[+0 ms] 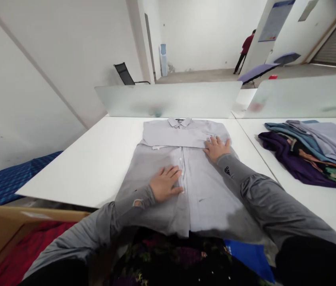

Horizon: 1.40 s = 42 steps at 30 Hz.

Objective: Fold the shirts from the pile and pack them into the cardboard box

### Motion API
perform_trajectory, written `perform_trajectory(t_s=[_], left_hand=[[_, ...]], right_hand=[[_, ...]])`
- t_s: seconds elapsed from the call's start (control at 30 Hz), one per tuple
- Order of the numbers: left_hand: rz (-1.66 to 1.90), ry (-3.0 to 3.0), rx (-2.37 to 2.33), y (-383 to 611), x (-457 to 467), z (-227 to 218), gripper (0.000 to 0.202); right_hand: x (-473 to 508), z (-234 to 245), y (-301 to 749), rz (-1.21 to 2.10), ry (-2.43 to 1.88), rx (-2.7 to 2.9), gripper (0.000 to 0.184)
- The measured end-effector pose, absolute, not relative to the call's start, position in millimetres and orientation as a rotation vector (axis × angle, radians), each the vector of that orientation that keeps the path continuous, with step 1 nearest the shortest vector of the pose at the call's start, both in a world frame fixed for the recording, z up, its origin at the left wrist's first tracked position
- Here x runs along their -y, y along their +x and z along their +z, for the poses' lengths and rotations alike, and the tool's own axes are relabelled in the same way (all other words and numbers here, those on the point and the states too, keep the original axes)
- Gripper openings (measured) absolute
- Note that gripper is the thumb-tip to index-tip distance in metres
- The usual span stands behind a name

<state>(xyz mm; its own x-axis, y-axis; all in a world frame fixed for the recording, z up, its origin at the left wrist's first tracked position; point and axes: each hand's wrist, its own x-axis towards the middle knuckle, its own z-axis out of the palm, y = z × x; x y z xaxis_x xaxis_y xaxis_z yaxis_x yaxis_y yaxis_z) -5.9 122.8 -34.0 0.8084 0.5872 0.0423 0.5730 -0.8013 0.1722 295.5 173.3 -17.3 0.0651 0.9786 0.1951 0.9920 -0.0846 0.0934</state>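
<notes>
A pale grey button-up shirt (pixel 168 174) lies flat, front side up, on a white table (pixel 102 159), its collar toward the far edge and both sleeves folded across the chest. My left hand (pixel 165 183) rests flat on the shirt's middle beside the button strip, fingers stretched out. My right hand (pixel 216 147) presses flat on the folded sleeve near the shirt's right shoulder, fingers spread. Neither hand holds anything.
A pile of coloured clothes (pixel 311 153) lies on the adjoining table at right. Frosted divider panels (pixel 168 99) stand along the far edge. A cardboard box (pixel 13 230) with red fabric sits at lower left. A person in red (pixel 244 49) walks far behind.
</notes>
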Motion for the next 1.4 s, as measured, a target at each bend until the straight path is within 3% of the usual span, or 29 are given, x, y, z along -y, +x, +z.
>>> perform_trajectory(t_s=[0.3,0.4,0.5,0.57,0.77,1.03,1.2,1.3,1.4], left_hand=[[0.423,2.918,-0.807,-44,-11,-40,0.095],[0.505,2.990,-0.782,-50,-3,-48,0.079],[0.649,3.118,-0.749,-48,-1,-60,0.038],[0.833,3.193,-0.699,-47,-1,-68,0.021],[1.116,3.094,-0.604,-50,-1,-70,0.025],[0.779,3.115,-0.463,-43,-3,-75,0.018],[0.911,3.017,-0.369,-53,-1,-75,0.020],[1.271,2.766,-0.702,-78,1,-77,0.024],[1.635,2.295,-1.292,-109,2,-87,0.014]], right_hand=[[-90,-37,214,-0.063,-1.896,2.383,0.060],[-84,-45,210,-0.137,-1.918,2.339,0.061],[-85,-47,209,-0.175,-1.920,2.329,0.060],[-86,-47,208,-0.196,-1.920,2.329,0.060],[-85,-45,207,-0.238,-1.926,2.348,0.059],[-81,-40,211,-0.178,-1.915,2.356,0.056],[-81,-37,207,-0.102,-1.899,2.363,0.051],[-73,-28,216,-0.032,-1.852,2.343,0.049],[-44,-16,251,-0.050,-1.760,2.197,0.046]])
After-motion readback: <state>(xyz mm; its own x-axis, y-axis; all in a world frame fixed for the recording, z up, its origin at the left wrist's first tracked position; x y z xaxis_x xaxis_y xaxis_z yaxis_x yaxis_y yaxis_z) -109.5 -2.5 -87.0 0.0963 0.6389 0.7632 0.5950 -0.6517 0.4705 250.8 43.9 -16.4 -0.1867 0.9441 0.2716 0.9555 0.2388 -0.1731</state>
